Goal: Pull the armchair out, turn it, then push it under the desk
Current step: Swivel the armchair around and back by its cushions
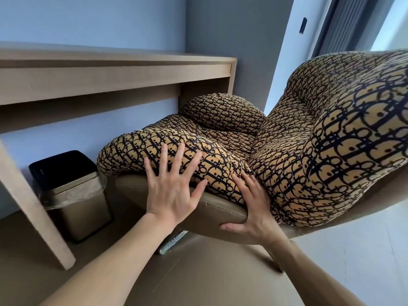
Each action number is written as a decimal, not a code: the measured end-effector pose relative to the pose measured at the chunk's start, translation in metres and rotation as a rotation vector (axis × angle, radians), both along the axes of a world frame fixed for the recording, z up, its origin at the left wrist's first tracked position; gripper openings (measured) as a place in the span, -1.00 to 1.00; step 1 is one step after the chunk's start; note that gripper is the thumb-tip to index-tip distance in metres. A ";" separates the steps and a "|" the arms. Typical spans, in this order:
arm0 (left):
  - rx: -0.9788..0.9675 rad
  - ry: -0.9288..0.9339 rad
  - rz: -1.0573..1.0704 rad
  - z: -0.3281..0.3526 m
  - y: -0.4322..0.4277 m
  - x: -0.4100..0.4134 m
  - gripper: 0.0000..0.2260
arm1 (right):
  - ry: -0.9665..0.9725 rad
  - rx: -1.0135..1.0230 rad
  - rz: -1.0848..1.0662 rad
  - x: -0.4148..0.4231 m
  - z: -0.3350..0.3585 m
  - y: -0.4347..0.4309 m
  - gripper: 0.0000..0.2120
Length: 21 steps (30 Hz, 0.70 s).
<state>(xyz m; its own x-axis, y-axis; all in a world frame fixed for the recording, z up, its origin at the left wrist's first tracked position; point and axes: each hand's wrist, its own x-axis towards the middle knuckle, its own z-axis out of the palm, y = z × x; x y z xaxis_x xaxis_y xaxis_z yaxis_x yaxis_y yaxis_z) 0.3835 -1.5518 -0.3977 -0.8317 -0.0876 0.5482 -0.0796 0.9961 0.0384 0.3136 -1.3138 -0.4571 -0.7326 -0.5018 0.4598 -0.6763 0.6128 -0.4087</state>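
The counter (114, 78) runs along the wall with an open bay underneath. That bay is your target, so its clearance decides the approach.

The armchair (309, 151) sits at the right end of the counter, tilted in this view. Its far arm is tucked just under the counter's edge and the back swings out toward the window. I'd judge it mid-turn or starting the push, not yet in.

The patterned cushion cover (176, 146) lies loose over the brown shell. It will slide if you push on it alone, so load the shell instead.

The bin (72, 195) stands under the counter, just beside the chair's near arm. It is in the path, so expect contact if you drive straight in.

Your left hand (172, 184) is flat, fingers spread, palm pressed on the padded arm. It grips nothing; it's placed for pushing.

Your right hand (251, 206) wraps the edge of the shell, thumb under, fingers over the cushion. That is the steering grip, there to control the turn.
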 end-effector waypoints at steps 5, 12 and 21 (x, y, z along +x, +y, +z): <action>-0.002 -0.002 -0.009 -0.001 -0.013 -0.040 -0.40 | -0.003 -0.010 -0.008 -0.038 -0.001 -0.013 0.14; -0.006 -0.005 -0.020 -0.003 -0.026 -0.090 -0.40 | 0.010 -0.007 -0.027 -0.088 -0.006 -0.024 0.14; 0.000 -0.003 -0.033 -0.008 -0.032 -0.113 -0.41 | 0.015 0.016 -0.052 -0.108 -0.010 -0.030 0.14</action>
